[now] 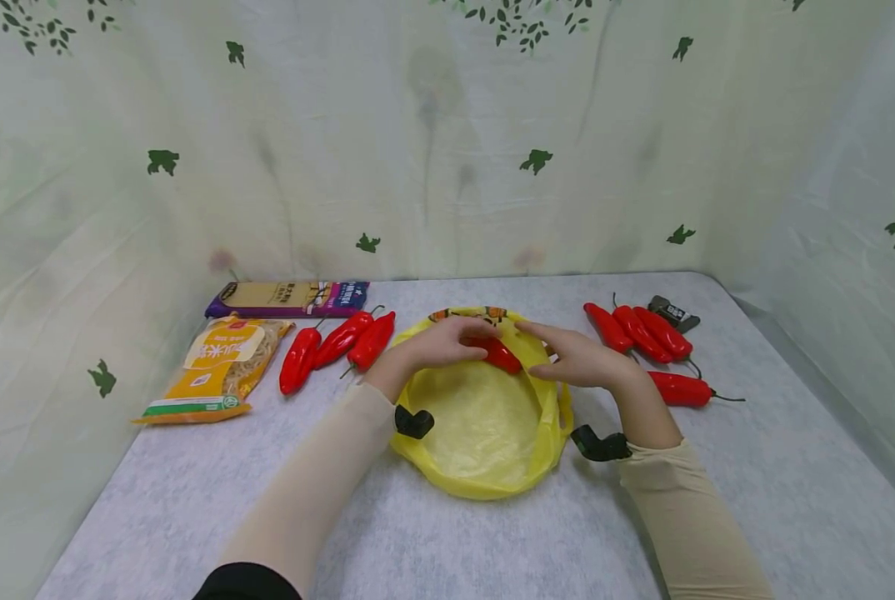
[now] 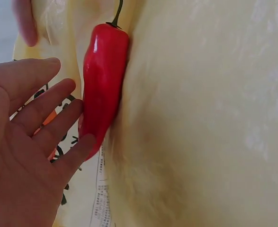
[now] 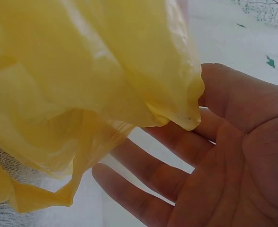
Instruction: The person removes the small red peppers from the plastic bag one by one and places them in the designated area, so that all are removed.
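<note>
A yellow plastic bag [image 1: 485, 425] stands on the table with its round mouth spread wide. Inside it a red chili pepper [image 2: 103, 80] with a green stem lies against the bag's far wall. My left hand [image 1: 447, 342] is over the bag's mouth, its fingers loosely extended. In the left wrist view its little finger overlaps the pepper's tip. At the bag's right rim is my right hand [image 1: 578, 358], fingers and thumb spread apart. The right wrist view has the bag's fold hiding the tips of the thumb and some fingers [image 3: 143, 170].
Several red peppers [image 1: 642, 329] lie to the right beside a small black packet [image 1: 674, 313]. More red peppers [image 1: 342, 337] are at the left, next to an orange grain bag [image 1: 222, 367]. Behind them lies a purple and tan package [image 1: 290, 298]. A leaf-patterned curtain [image 1: 447, 167] surrounds the table.
</note>
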`<state>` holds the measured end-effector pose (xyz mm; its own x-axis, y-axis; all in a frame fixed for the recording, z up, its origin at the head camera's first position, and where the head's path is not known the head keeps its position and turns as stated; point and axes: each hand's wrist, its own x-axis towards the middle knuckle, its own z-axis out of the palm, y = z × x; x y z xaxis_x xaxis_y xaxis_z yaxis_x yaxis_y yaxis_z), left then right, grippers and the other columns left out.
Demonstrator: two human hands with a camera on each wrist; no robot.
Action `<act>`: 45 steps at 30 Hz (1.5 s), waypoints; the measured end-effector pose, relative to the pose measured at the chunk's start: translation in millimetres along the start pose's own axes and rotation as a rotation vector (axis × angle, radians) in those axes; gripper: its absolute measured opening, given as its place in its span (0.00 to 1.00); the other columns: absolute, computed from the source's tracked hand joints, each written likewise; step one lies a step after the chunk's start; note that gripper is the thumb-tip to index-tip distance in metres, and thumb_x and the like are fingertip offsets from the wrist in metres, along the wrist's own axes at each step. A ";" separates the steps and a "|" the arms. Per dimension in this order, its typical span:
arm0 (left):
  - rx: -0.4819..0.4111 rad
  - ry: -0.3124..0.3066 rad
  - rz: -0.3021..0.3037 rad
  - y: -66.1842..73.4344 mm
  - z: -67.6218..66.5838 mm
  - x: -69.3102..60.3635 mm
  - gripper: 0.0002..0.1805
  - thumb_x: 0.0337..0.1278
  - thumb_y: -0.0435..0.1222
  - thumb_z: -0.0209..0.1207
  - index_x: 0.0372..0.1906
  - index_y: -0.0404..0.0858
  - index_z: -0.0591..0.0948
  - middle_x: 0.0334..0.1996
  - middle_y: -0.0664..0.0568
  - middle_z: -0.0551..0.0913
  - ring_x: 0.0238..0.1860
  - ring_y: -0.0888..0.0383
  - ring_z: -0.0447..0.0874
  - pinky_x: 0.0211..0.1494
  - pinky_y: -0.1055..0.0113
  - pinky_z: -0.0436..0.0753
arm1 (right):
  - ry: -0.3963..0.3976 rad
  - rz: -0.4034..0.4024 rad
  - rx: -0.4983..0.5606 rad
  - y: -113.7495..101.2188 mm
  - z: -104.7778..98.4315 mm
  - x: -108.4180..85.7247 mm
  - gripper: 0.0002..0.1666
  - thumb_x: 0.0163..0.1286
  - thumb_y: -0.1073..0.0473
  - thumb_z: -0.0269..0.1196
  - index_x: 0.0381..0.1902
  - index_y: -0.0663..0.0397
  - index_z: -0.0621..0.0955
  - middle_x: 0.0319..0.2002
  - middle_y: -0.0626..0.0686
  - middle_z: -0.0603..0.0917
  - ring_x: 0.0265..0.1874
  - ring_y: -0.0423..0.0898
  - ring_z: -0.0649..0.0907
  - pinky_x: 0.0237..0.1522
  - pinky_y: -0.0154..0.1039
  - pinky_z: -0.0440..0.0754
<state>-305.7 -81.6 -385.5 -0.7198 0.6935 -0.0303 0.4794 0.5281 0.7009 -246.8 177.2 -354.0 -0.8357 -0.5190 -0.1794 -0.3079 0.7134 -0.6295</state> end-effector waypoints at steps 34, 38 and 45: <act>0.287 -0.019 -0.113 2.1 11.0 -0.8 0.24 0.62 0.33 0.63 0.64 0.43 0.79 0.63 0.51 0.80 0.61 0.54 0.77 0.71 0.59 0.73 | -0.009 0.031 -0.016 1.5 -3.0 -2.0 0.45 0.69 0.54 0.62 0.80 0.43 0.57 0.77 0.58 0.63 0.66 0.62 0.74 0.62 0.57 0.80; 0.294 -0.002 -0.112 1.6 13.1 -1.6 0.23 0.62 0.34 0.64 0.63 0.42 0.80 0.62 0.52 0.81 0.61 0.54 0.77 0.71 0.59 0.74 | -0.013 0.040 -0.017 1.7 -2.8 -1.7 0.45 0.69 0.54 0.63 0.80 0.43 0.57 0.77 0.58 0.63 0.66 0.62 0.74 0.61 0.56 0.81; 0.281 0.010 -0.123 3.4 14.5 -4.8 0.23 0.62 0.36 0.64 0.63 0.43 0.80 0.60 0.53 0.82 0.58 0.56 0.77 0.68 0.60 0.76 | -0.017 0.034 -0.010 0.4 -1.9 -1.9 0.44 0.70 0.54 0.62 0.79 0.45 0.57 0.77 0.59 0.63 0.66 0.62 0.74 0.63 0.57 0.79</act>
<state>-293.3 -76.1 -393.3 -0.7852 0.6121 -0.0943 0.5077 0.7234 0.4680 -246.2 179.4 -352.4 -0.8380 -0.5022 -0.2133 -0.2843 0.7356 -0.6149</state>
